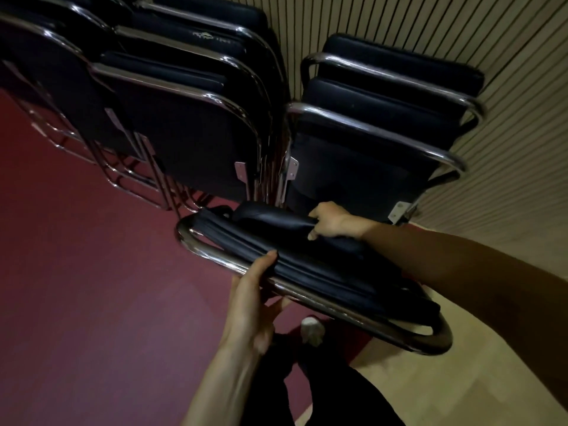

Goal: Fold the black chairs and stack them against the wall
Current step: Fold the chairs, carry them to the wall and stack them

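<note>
Folded chair (322, 269) at ctr, tilted. L hand (250, 305) at 6 wraps its chrome frame, thumb on top. R hand (333, 222) grips the cushion edge. Big stack (184, 133) at 11 and small stack (384, 118) at 1, both vs wall (507, 56).

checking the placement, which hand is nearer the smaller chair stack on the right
Right. The right hand grips the held chair close in front of the smaller stack; the left hand grips its chrome frame farther back, nearer the person.

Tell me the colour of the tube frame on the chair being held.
Shiny silver chrome. The frame of the held chair shows best in the head view.
</note>
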The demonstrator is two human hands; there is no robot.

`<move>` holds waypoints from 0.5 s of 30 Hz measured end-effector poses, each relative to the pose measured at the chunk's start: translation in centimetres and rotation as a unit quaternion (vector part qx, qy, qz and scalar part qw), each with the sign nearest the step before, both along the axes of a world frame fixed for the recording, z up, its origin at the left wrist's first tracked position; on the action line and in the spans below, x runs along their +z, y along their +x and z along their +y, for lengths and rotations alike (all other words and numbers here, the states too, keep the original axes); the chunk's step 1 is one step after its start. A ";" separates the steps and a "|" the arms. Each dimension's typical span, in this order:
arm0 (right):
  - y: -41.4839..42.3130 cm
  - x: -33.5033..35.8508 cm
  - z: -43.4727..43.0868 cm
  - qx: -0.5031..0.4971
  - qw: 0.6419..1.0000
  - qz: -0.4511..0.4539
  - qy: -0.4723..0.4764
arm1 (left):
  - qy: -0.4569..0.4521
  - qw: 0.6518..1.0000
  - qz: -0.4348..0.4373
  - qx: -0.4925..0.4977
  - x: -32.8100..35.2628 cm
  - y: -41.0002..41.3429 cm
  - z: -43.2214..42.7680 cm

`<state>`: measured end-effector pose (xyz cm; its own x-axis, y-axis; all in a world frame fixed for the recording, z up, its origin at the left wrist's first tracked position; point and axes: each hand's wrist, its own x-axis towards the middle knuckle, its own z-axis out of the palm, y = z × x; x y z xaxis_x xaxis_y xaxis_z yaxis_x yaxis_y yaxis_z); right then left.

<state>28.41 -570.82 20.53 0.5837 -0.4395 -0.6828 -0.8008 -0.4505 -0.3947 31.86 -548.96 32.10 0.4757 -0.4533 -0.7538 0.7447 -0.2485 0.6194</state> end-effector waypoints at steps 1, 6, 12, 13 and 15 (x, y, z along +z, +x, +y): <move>0.0 -0.3 -0.3 0.005 1.000 0.004 -0.002 | 0.005 1.000 0.008 0.004 -0.2 -0.2 -0.4; -0.7 -3.0 -1.3 0.020 0.999 0.031 -0.024 | 0.030 0.999 0.036 -0.006 -2.1 -1.4 -1.6; -1.2 -3.3 -2.6 0.021 0.999 0.023 0.021 | 0.030 0.999 0.031 -0.005 -2.7 -1.0 -2.9; -1.1 -2.7 -2.7 0.005 0.999 0.019 0.043 | 0.032 0.999 0.032 -0.005 -2.7 -0.8 -3.3; -1.4 -1.6 -2.8 -0.008 0.998 0.010 0.063 | 0.034 0.999 0.035 -0.007 -3.0 -0.6 -4.2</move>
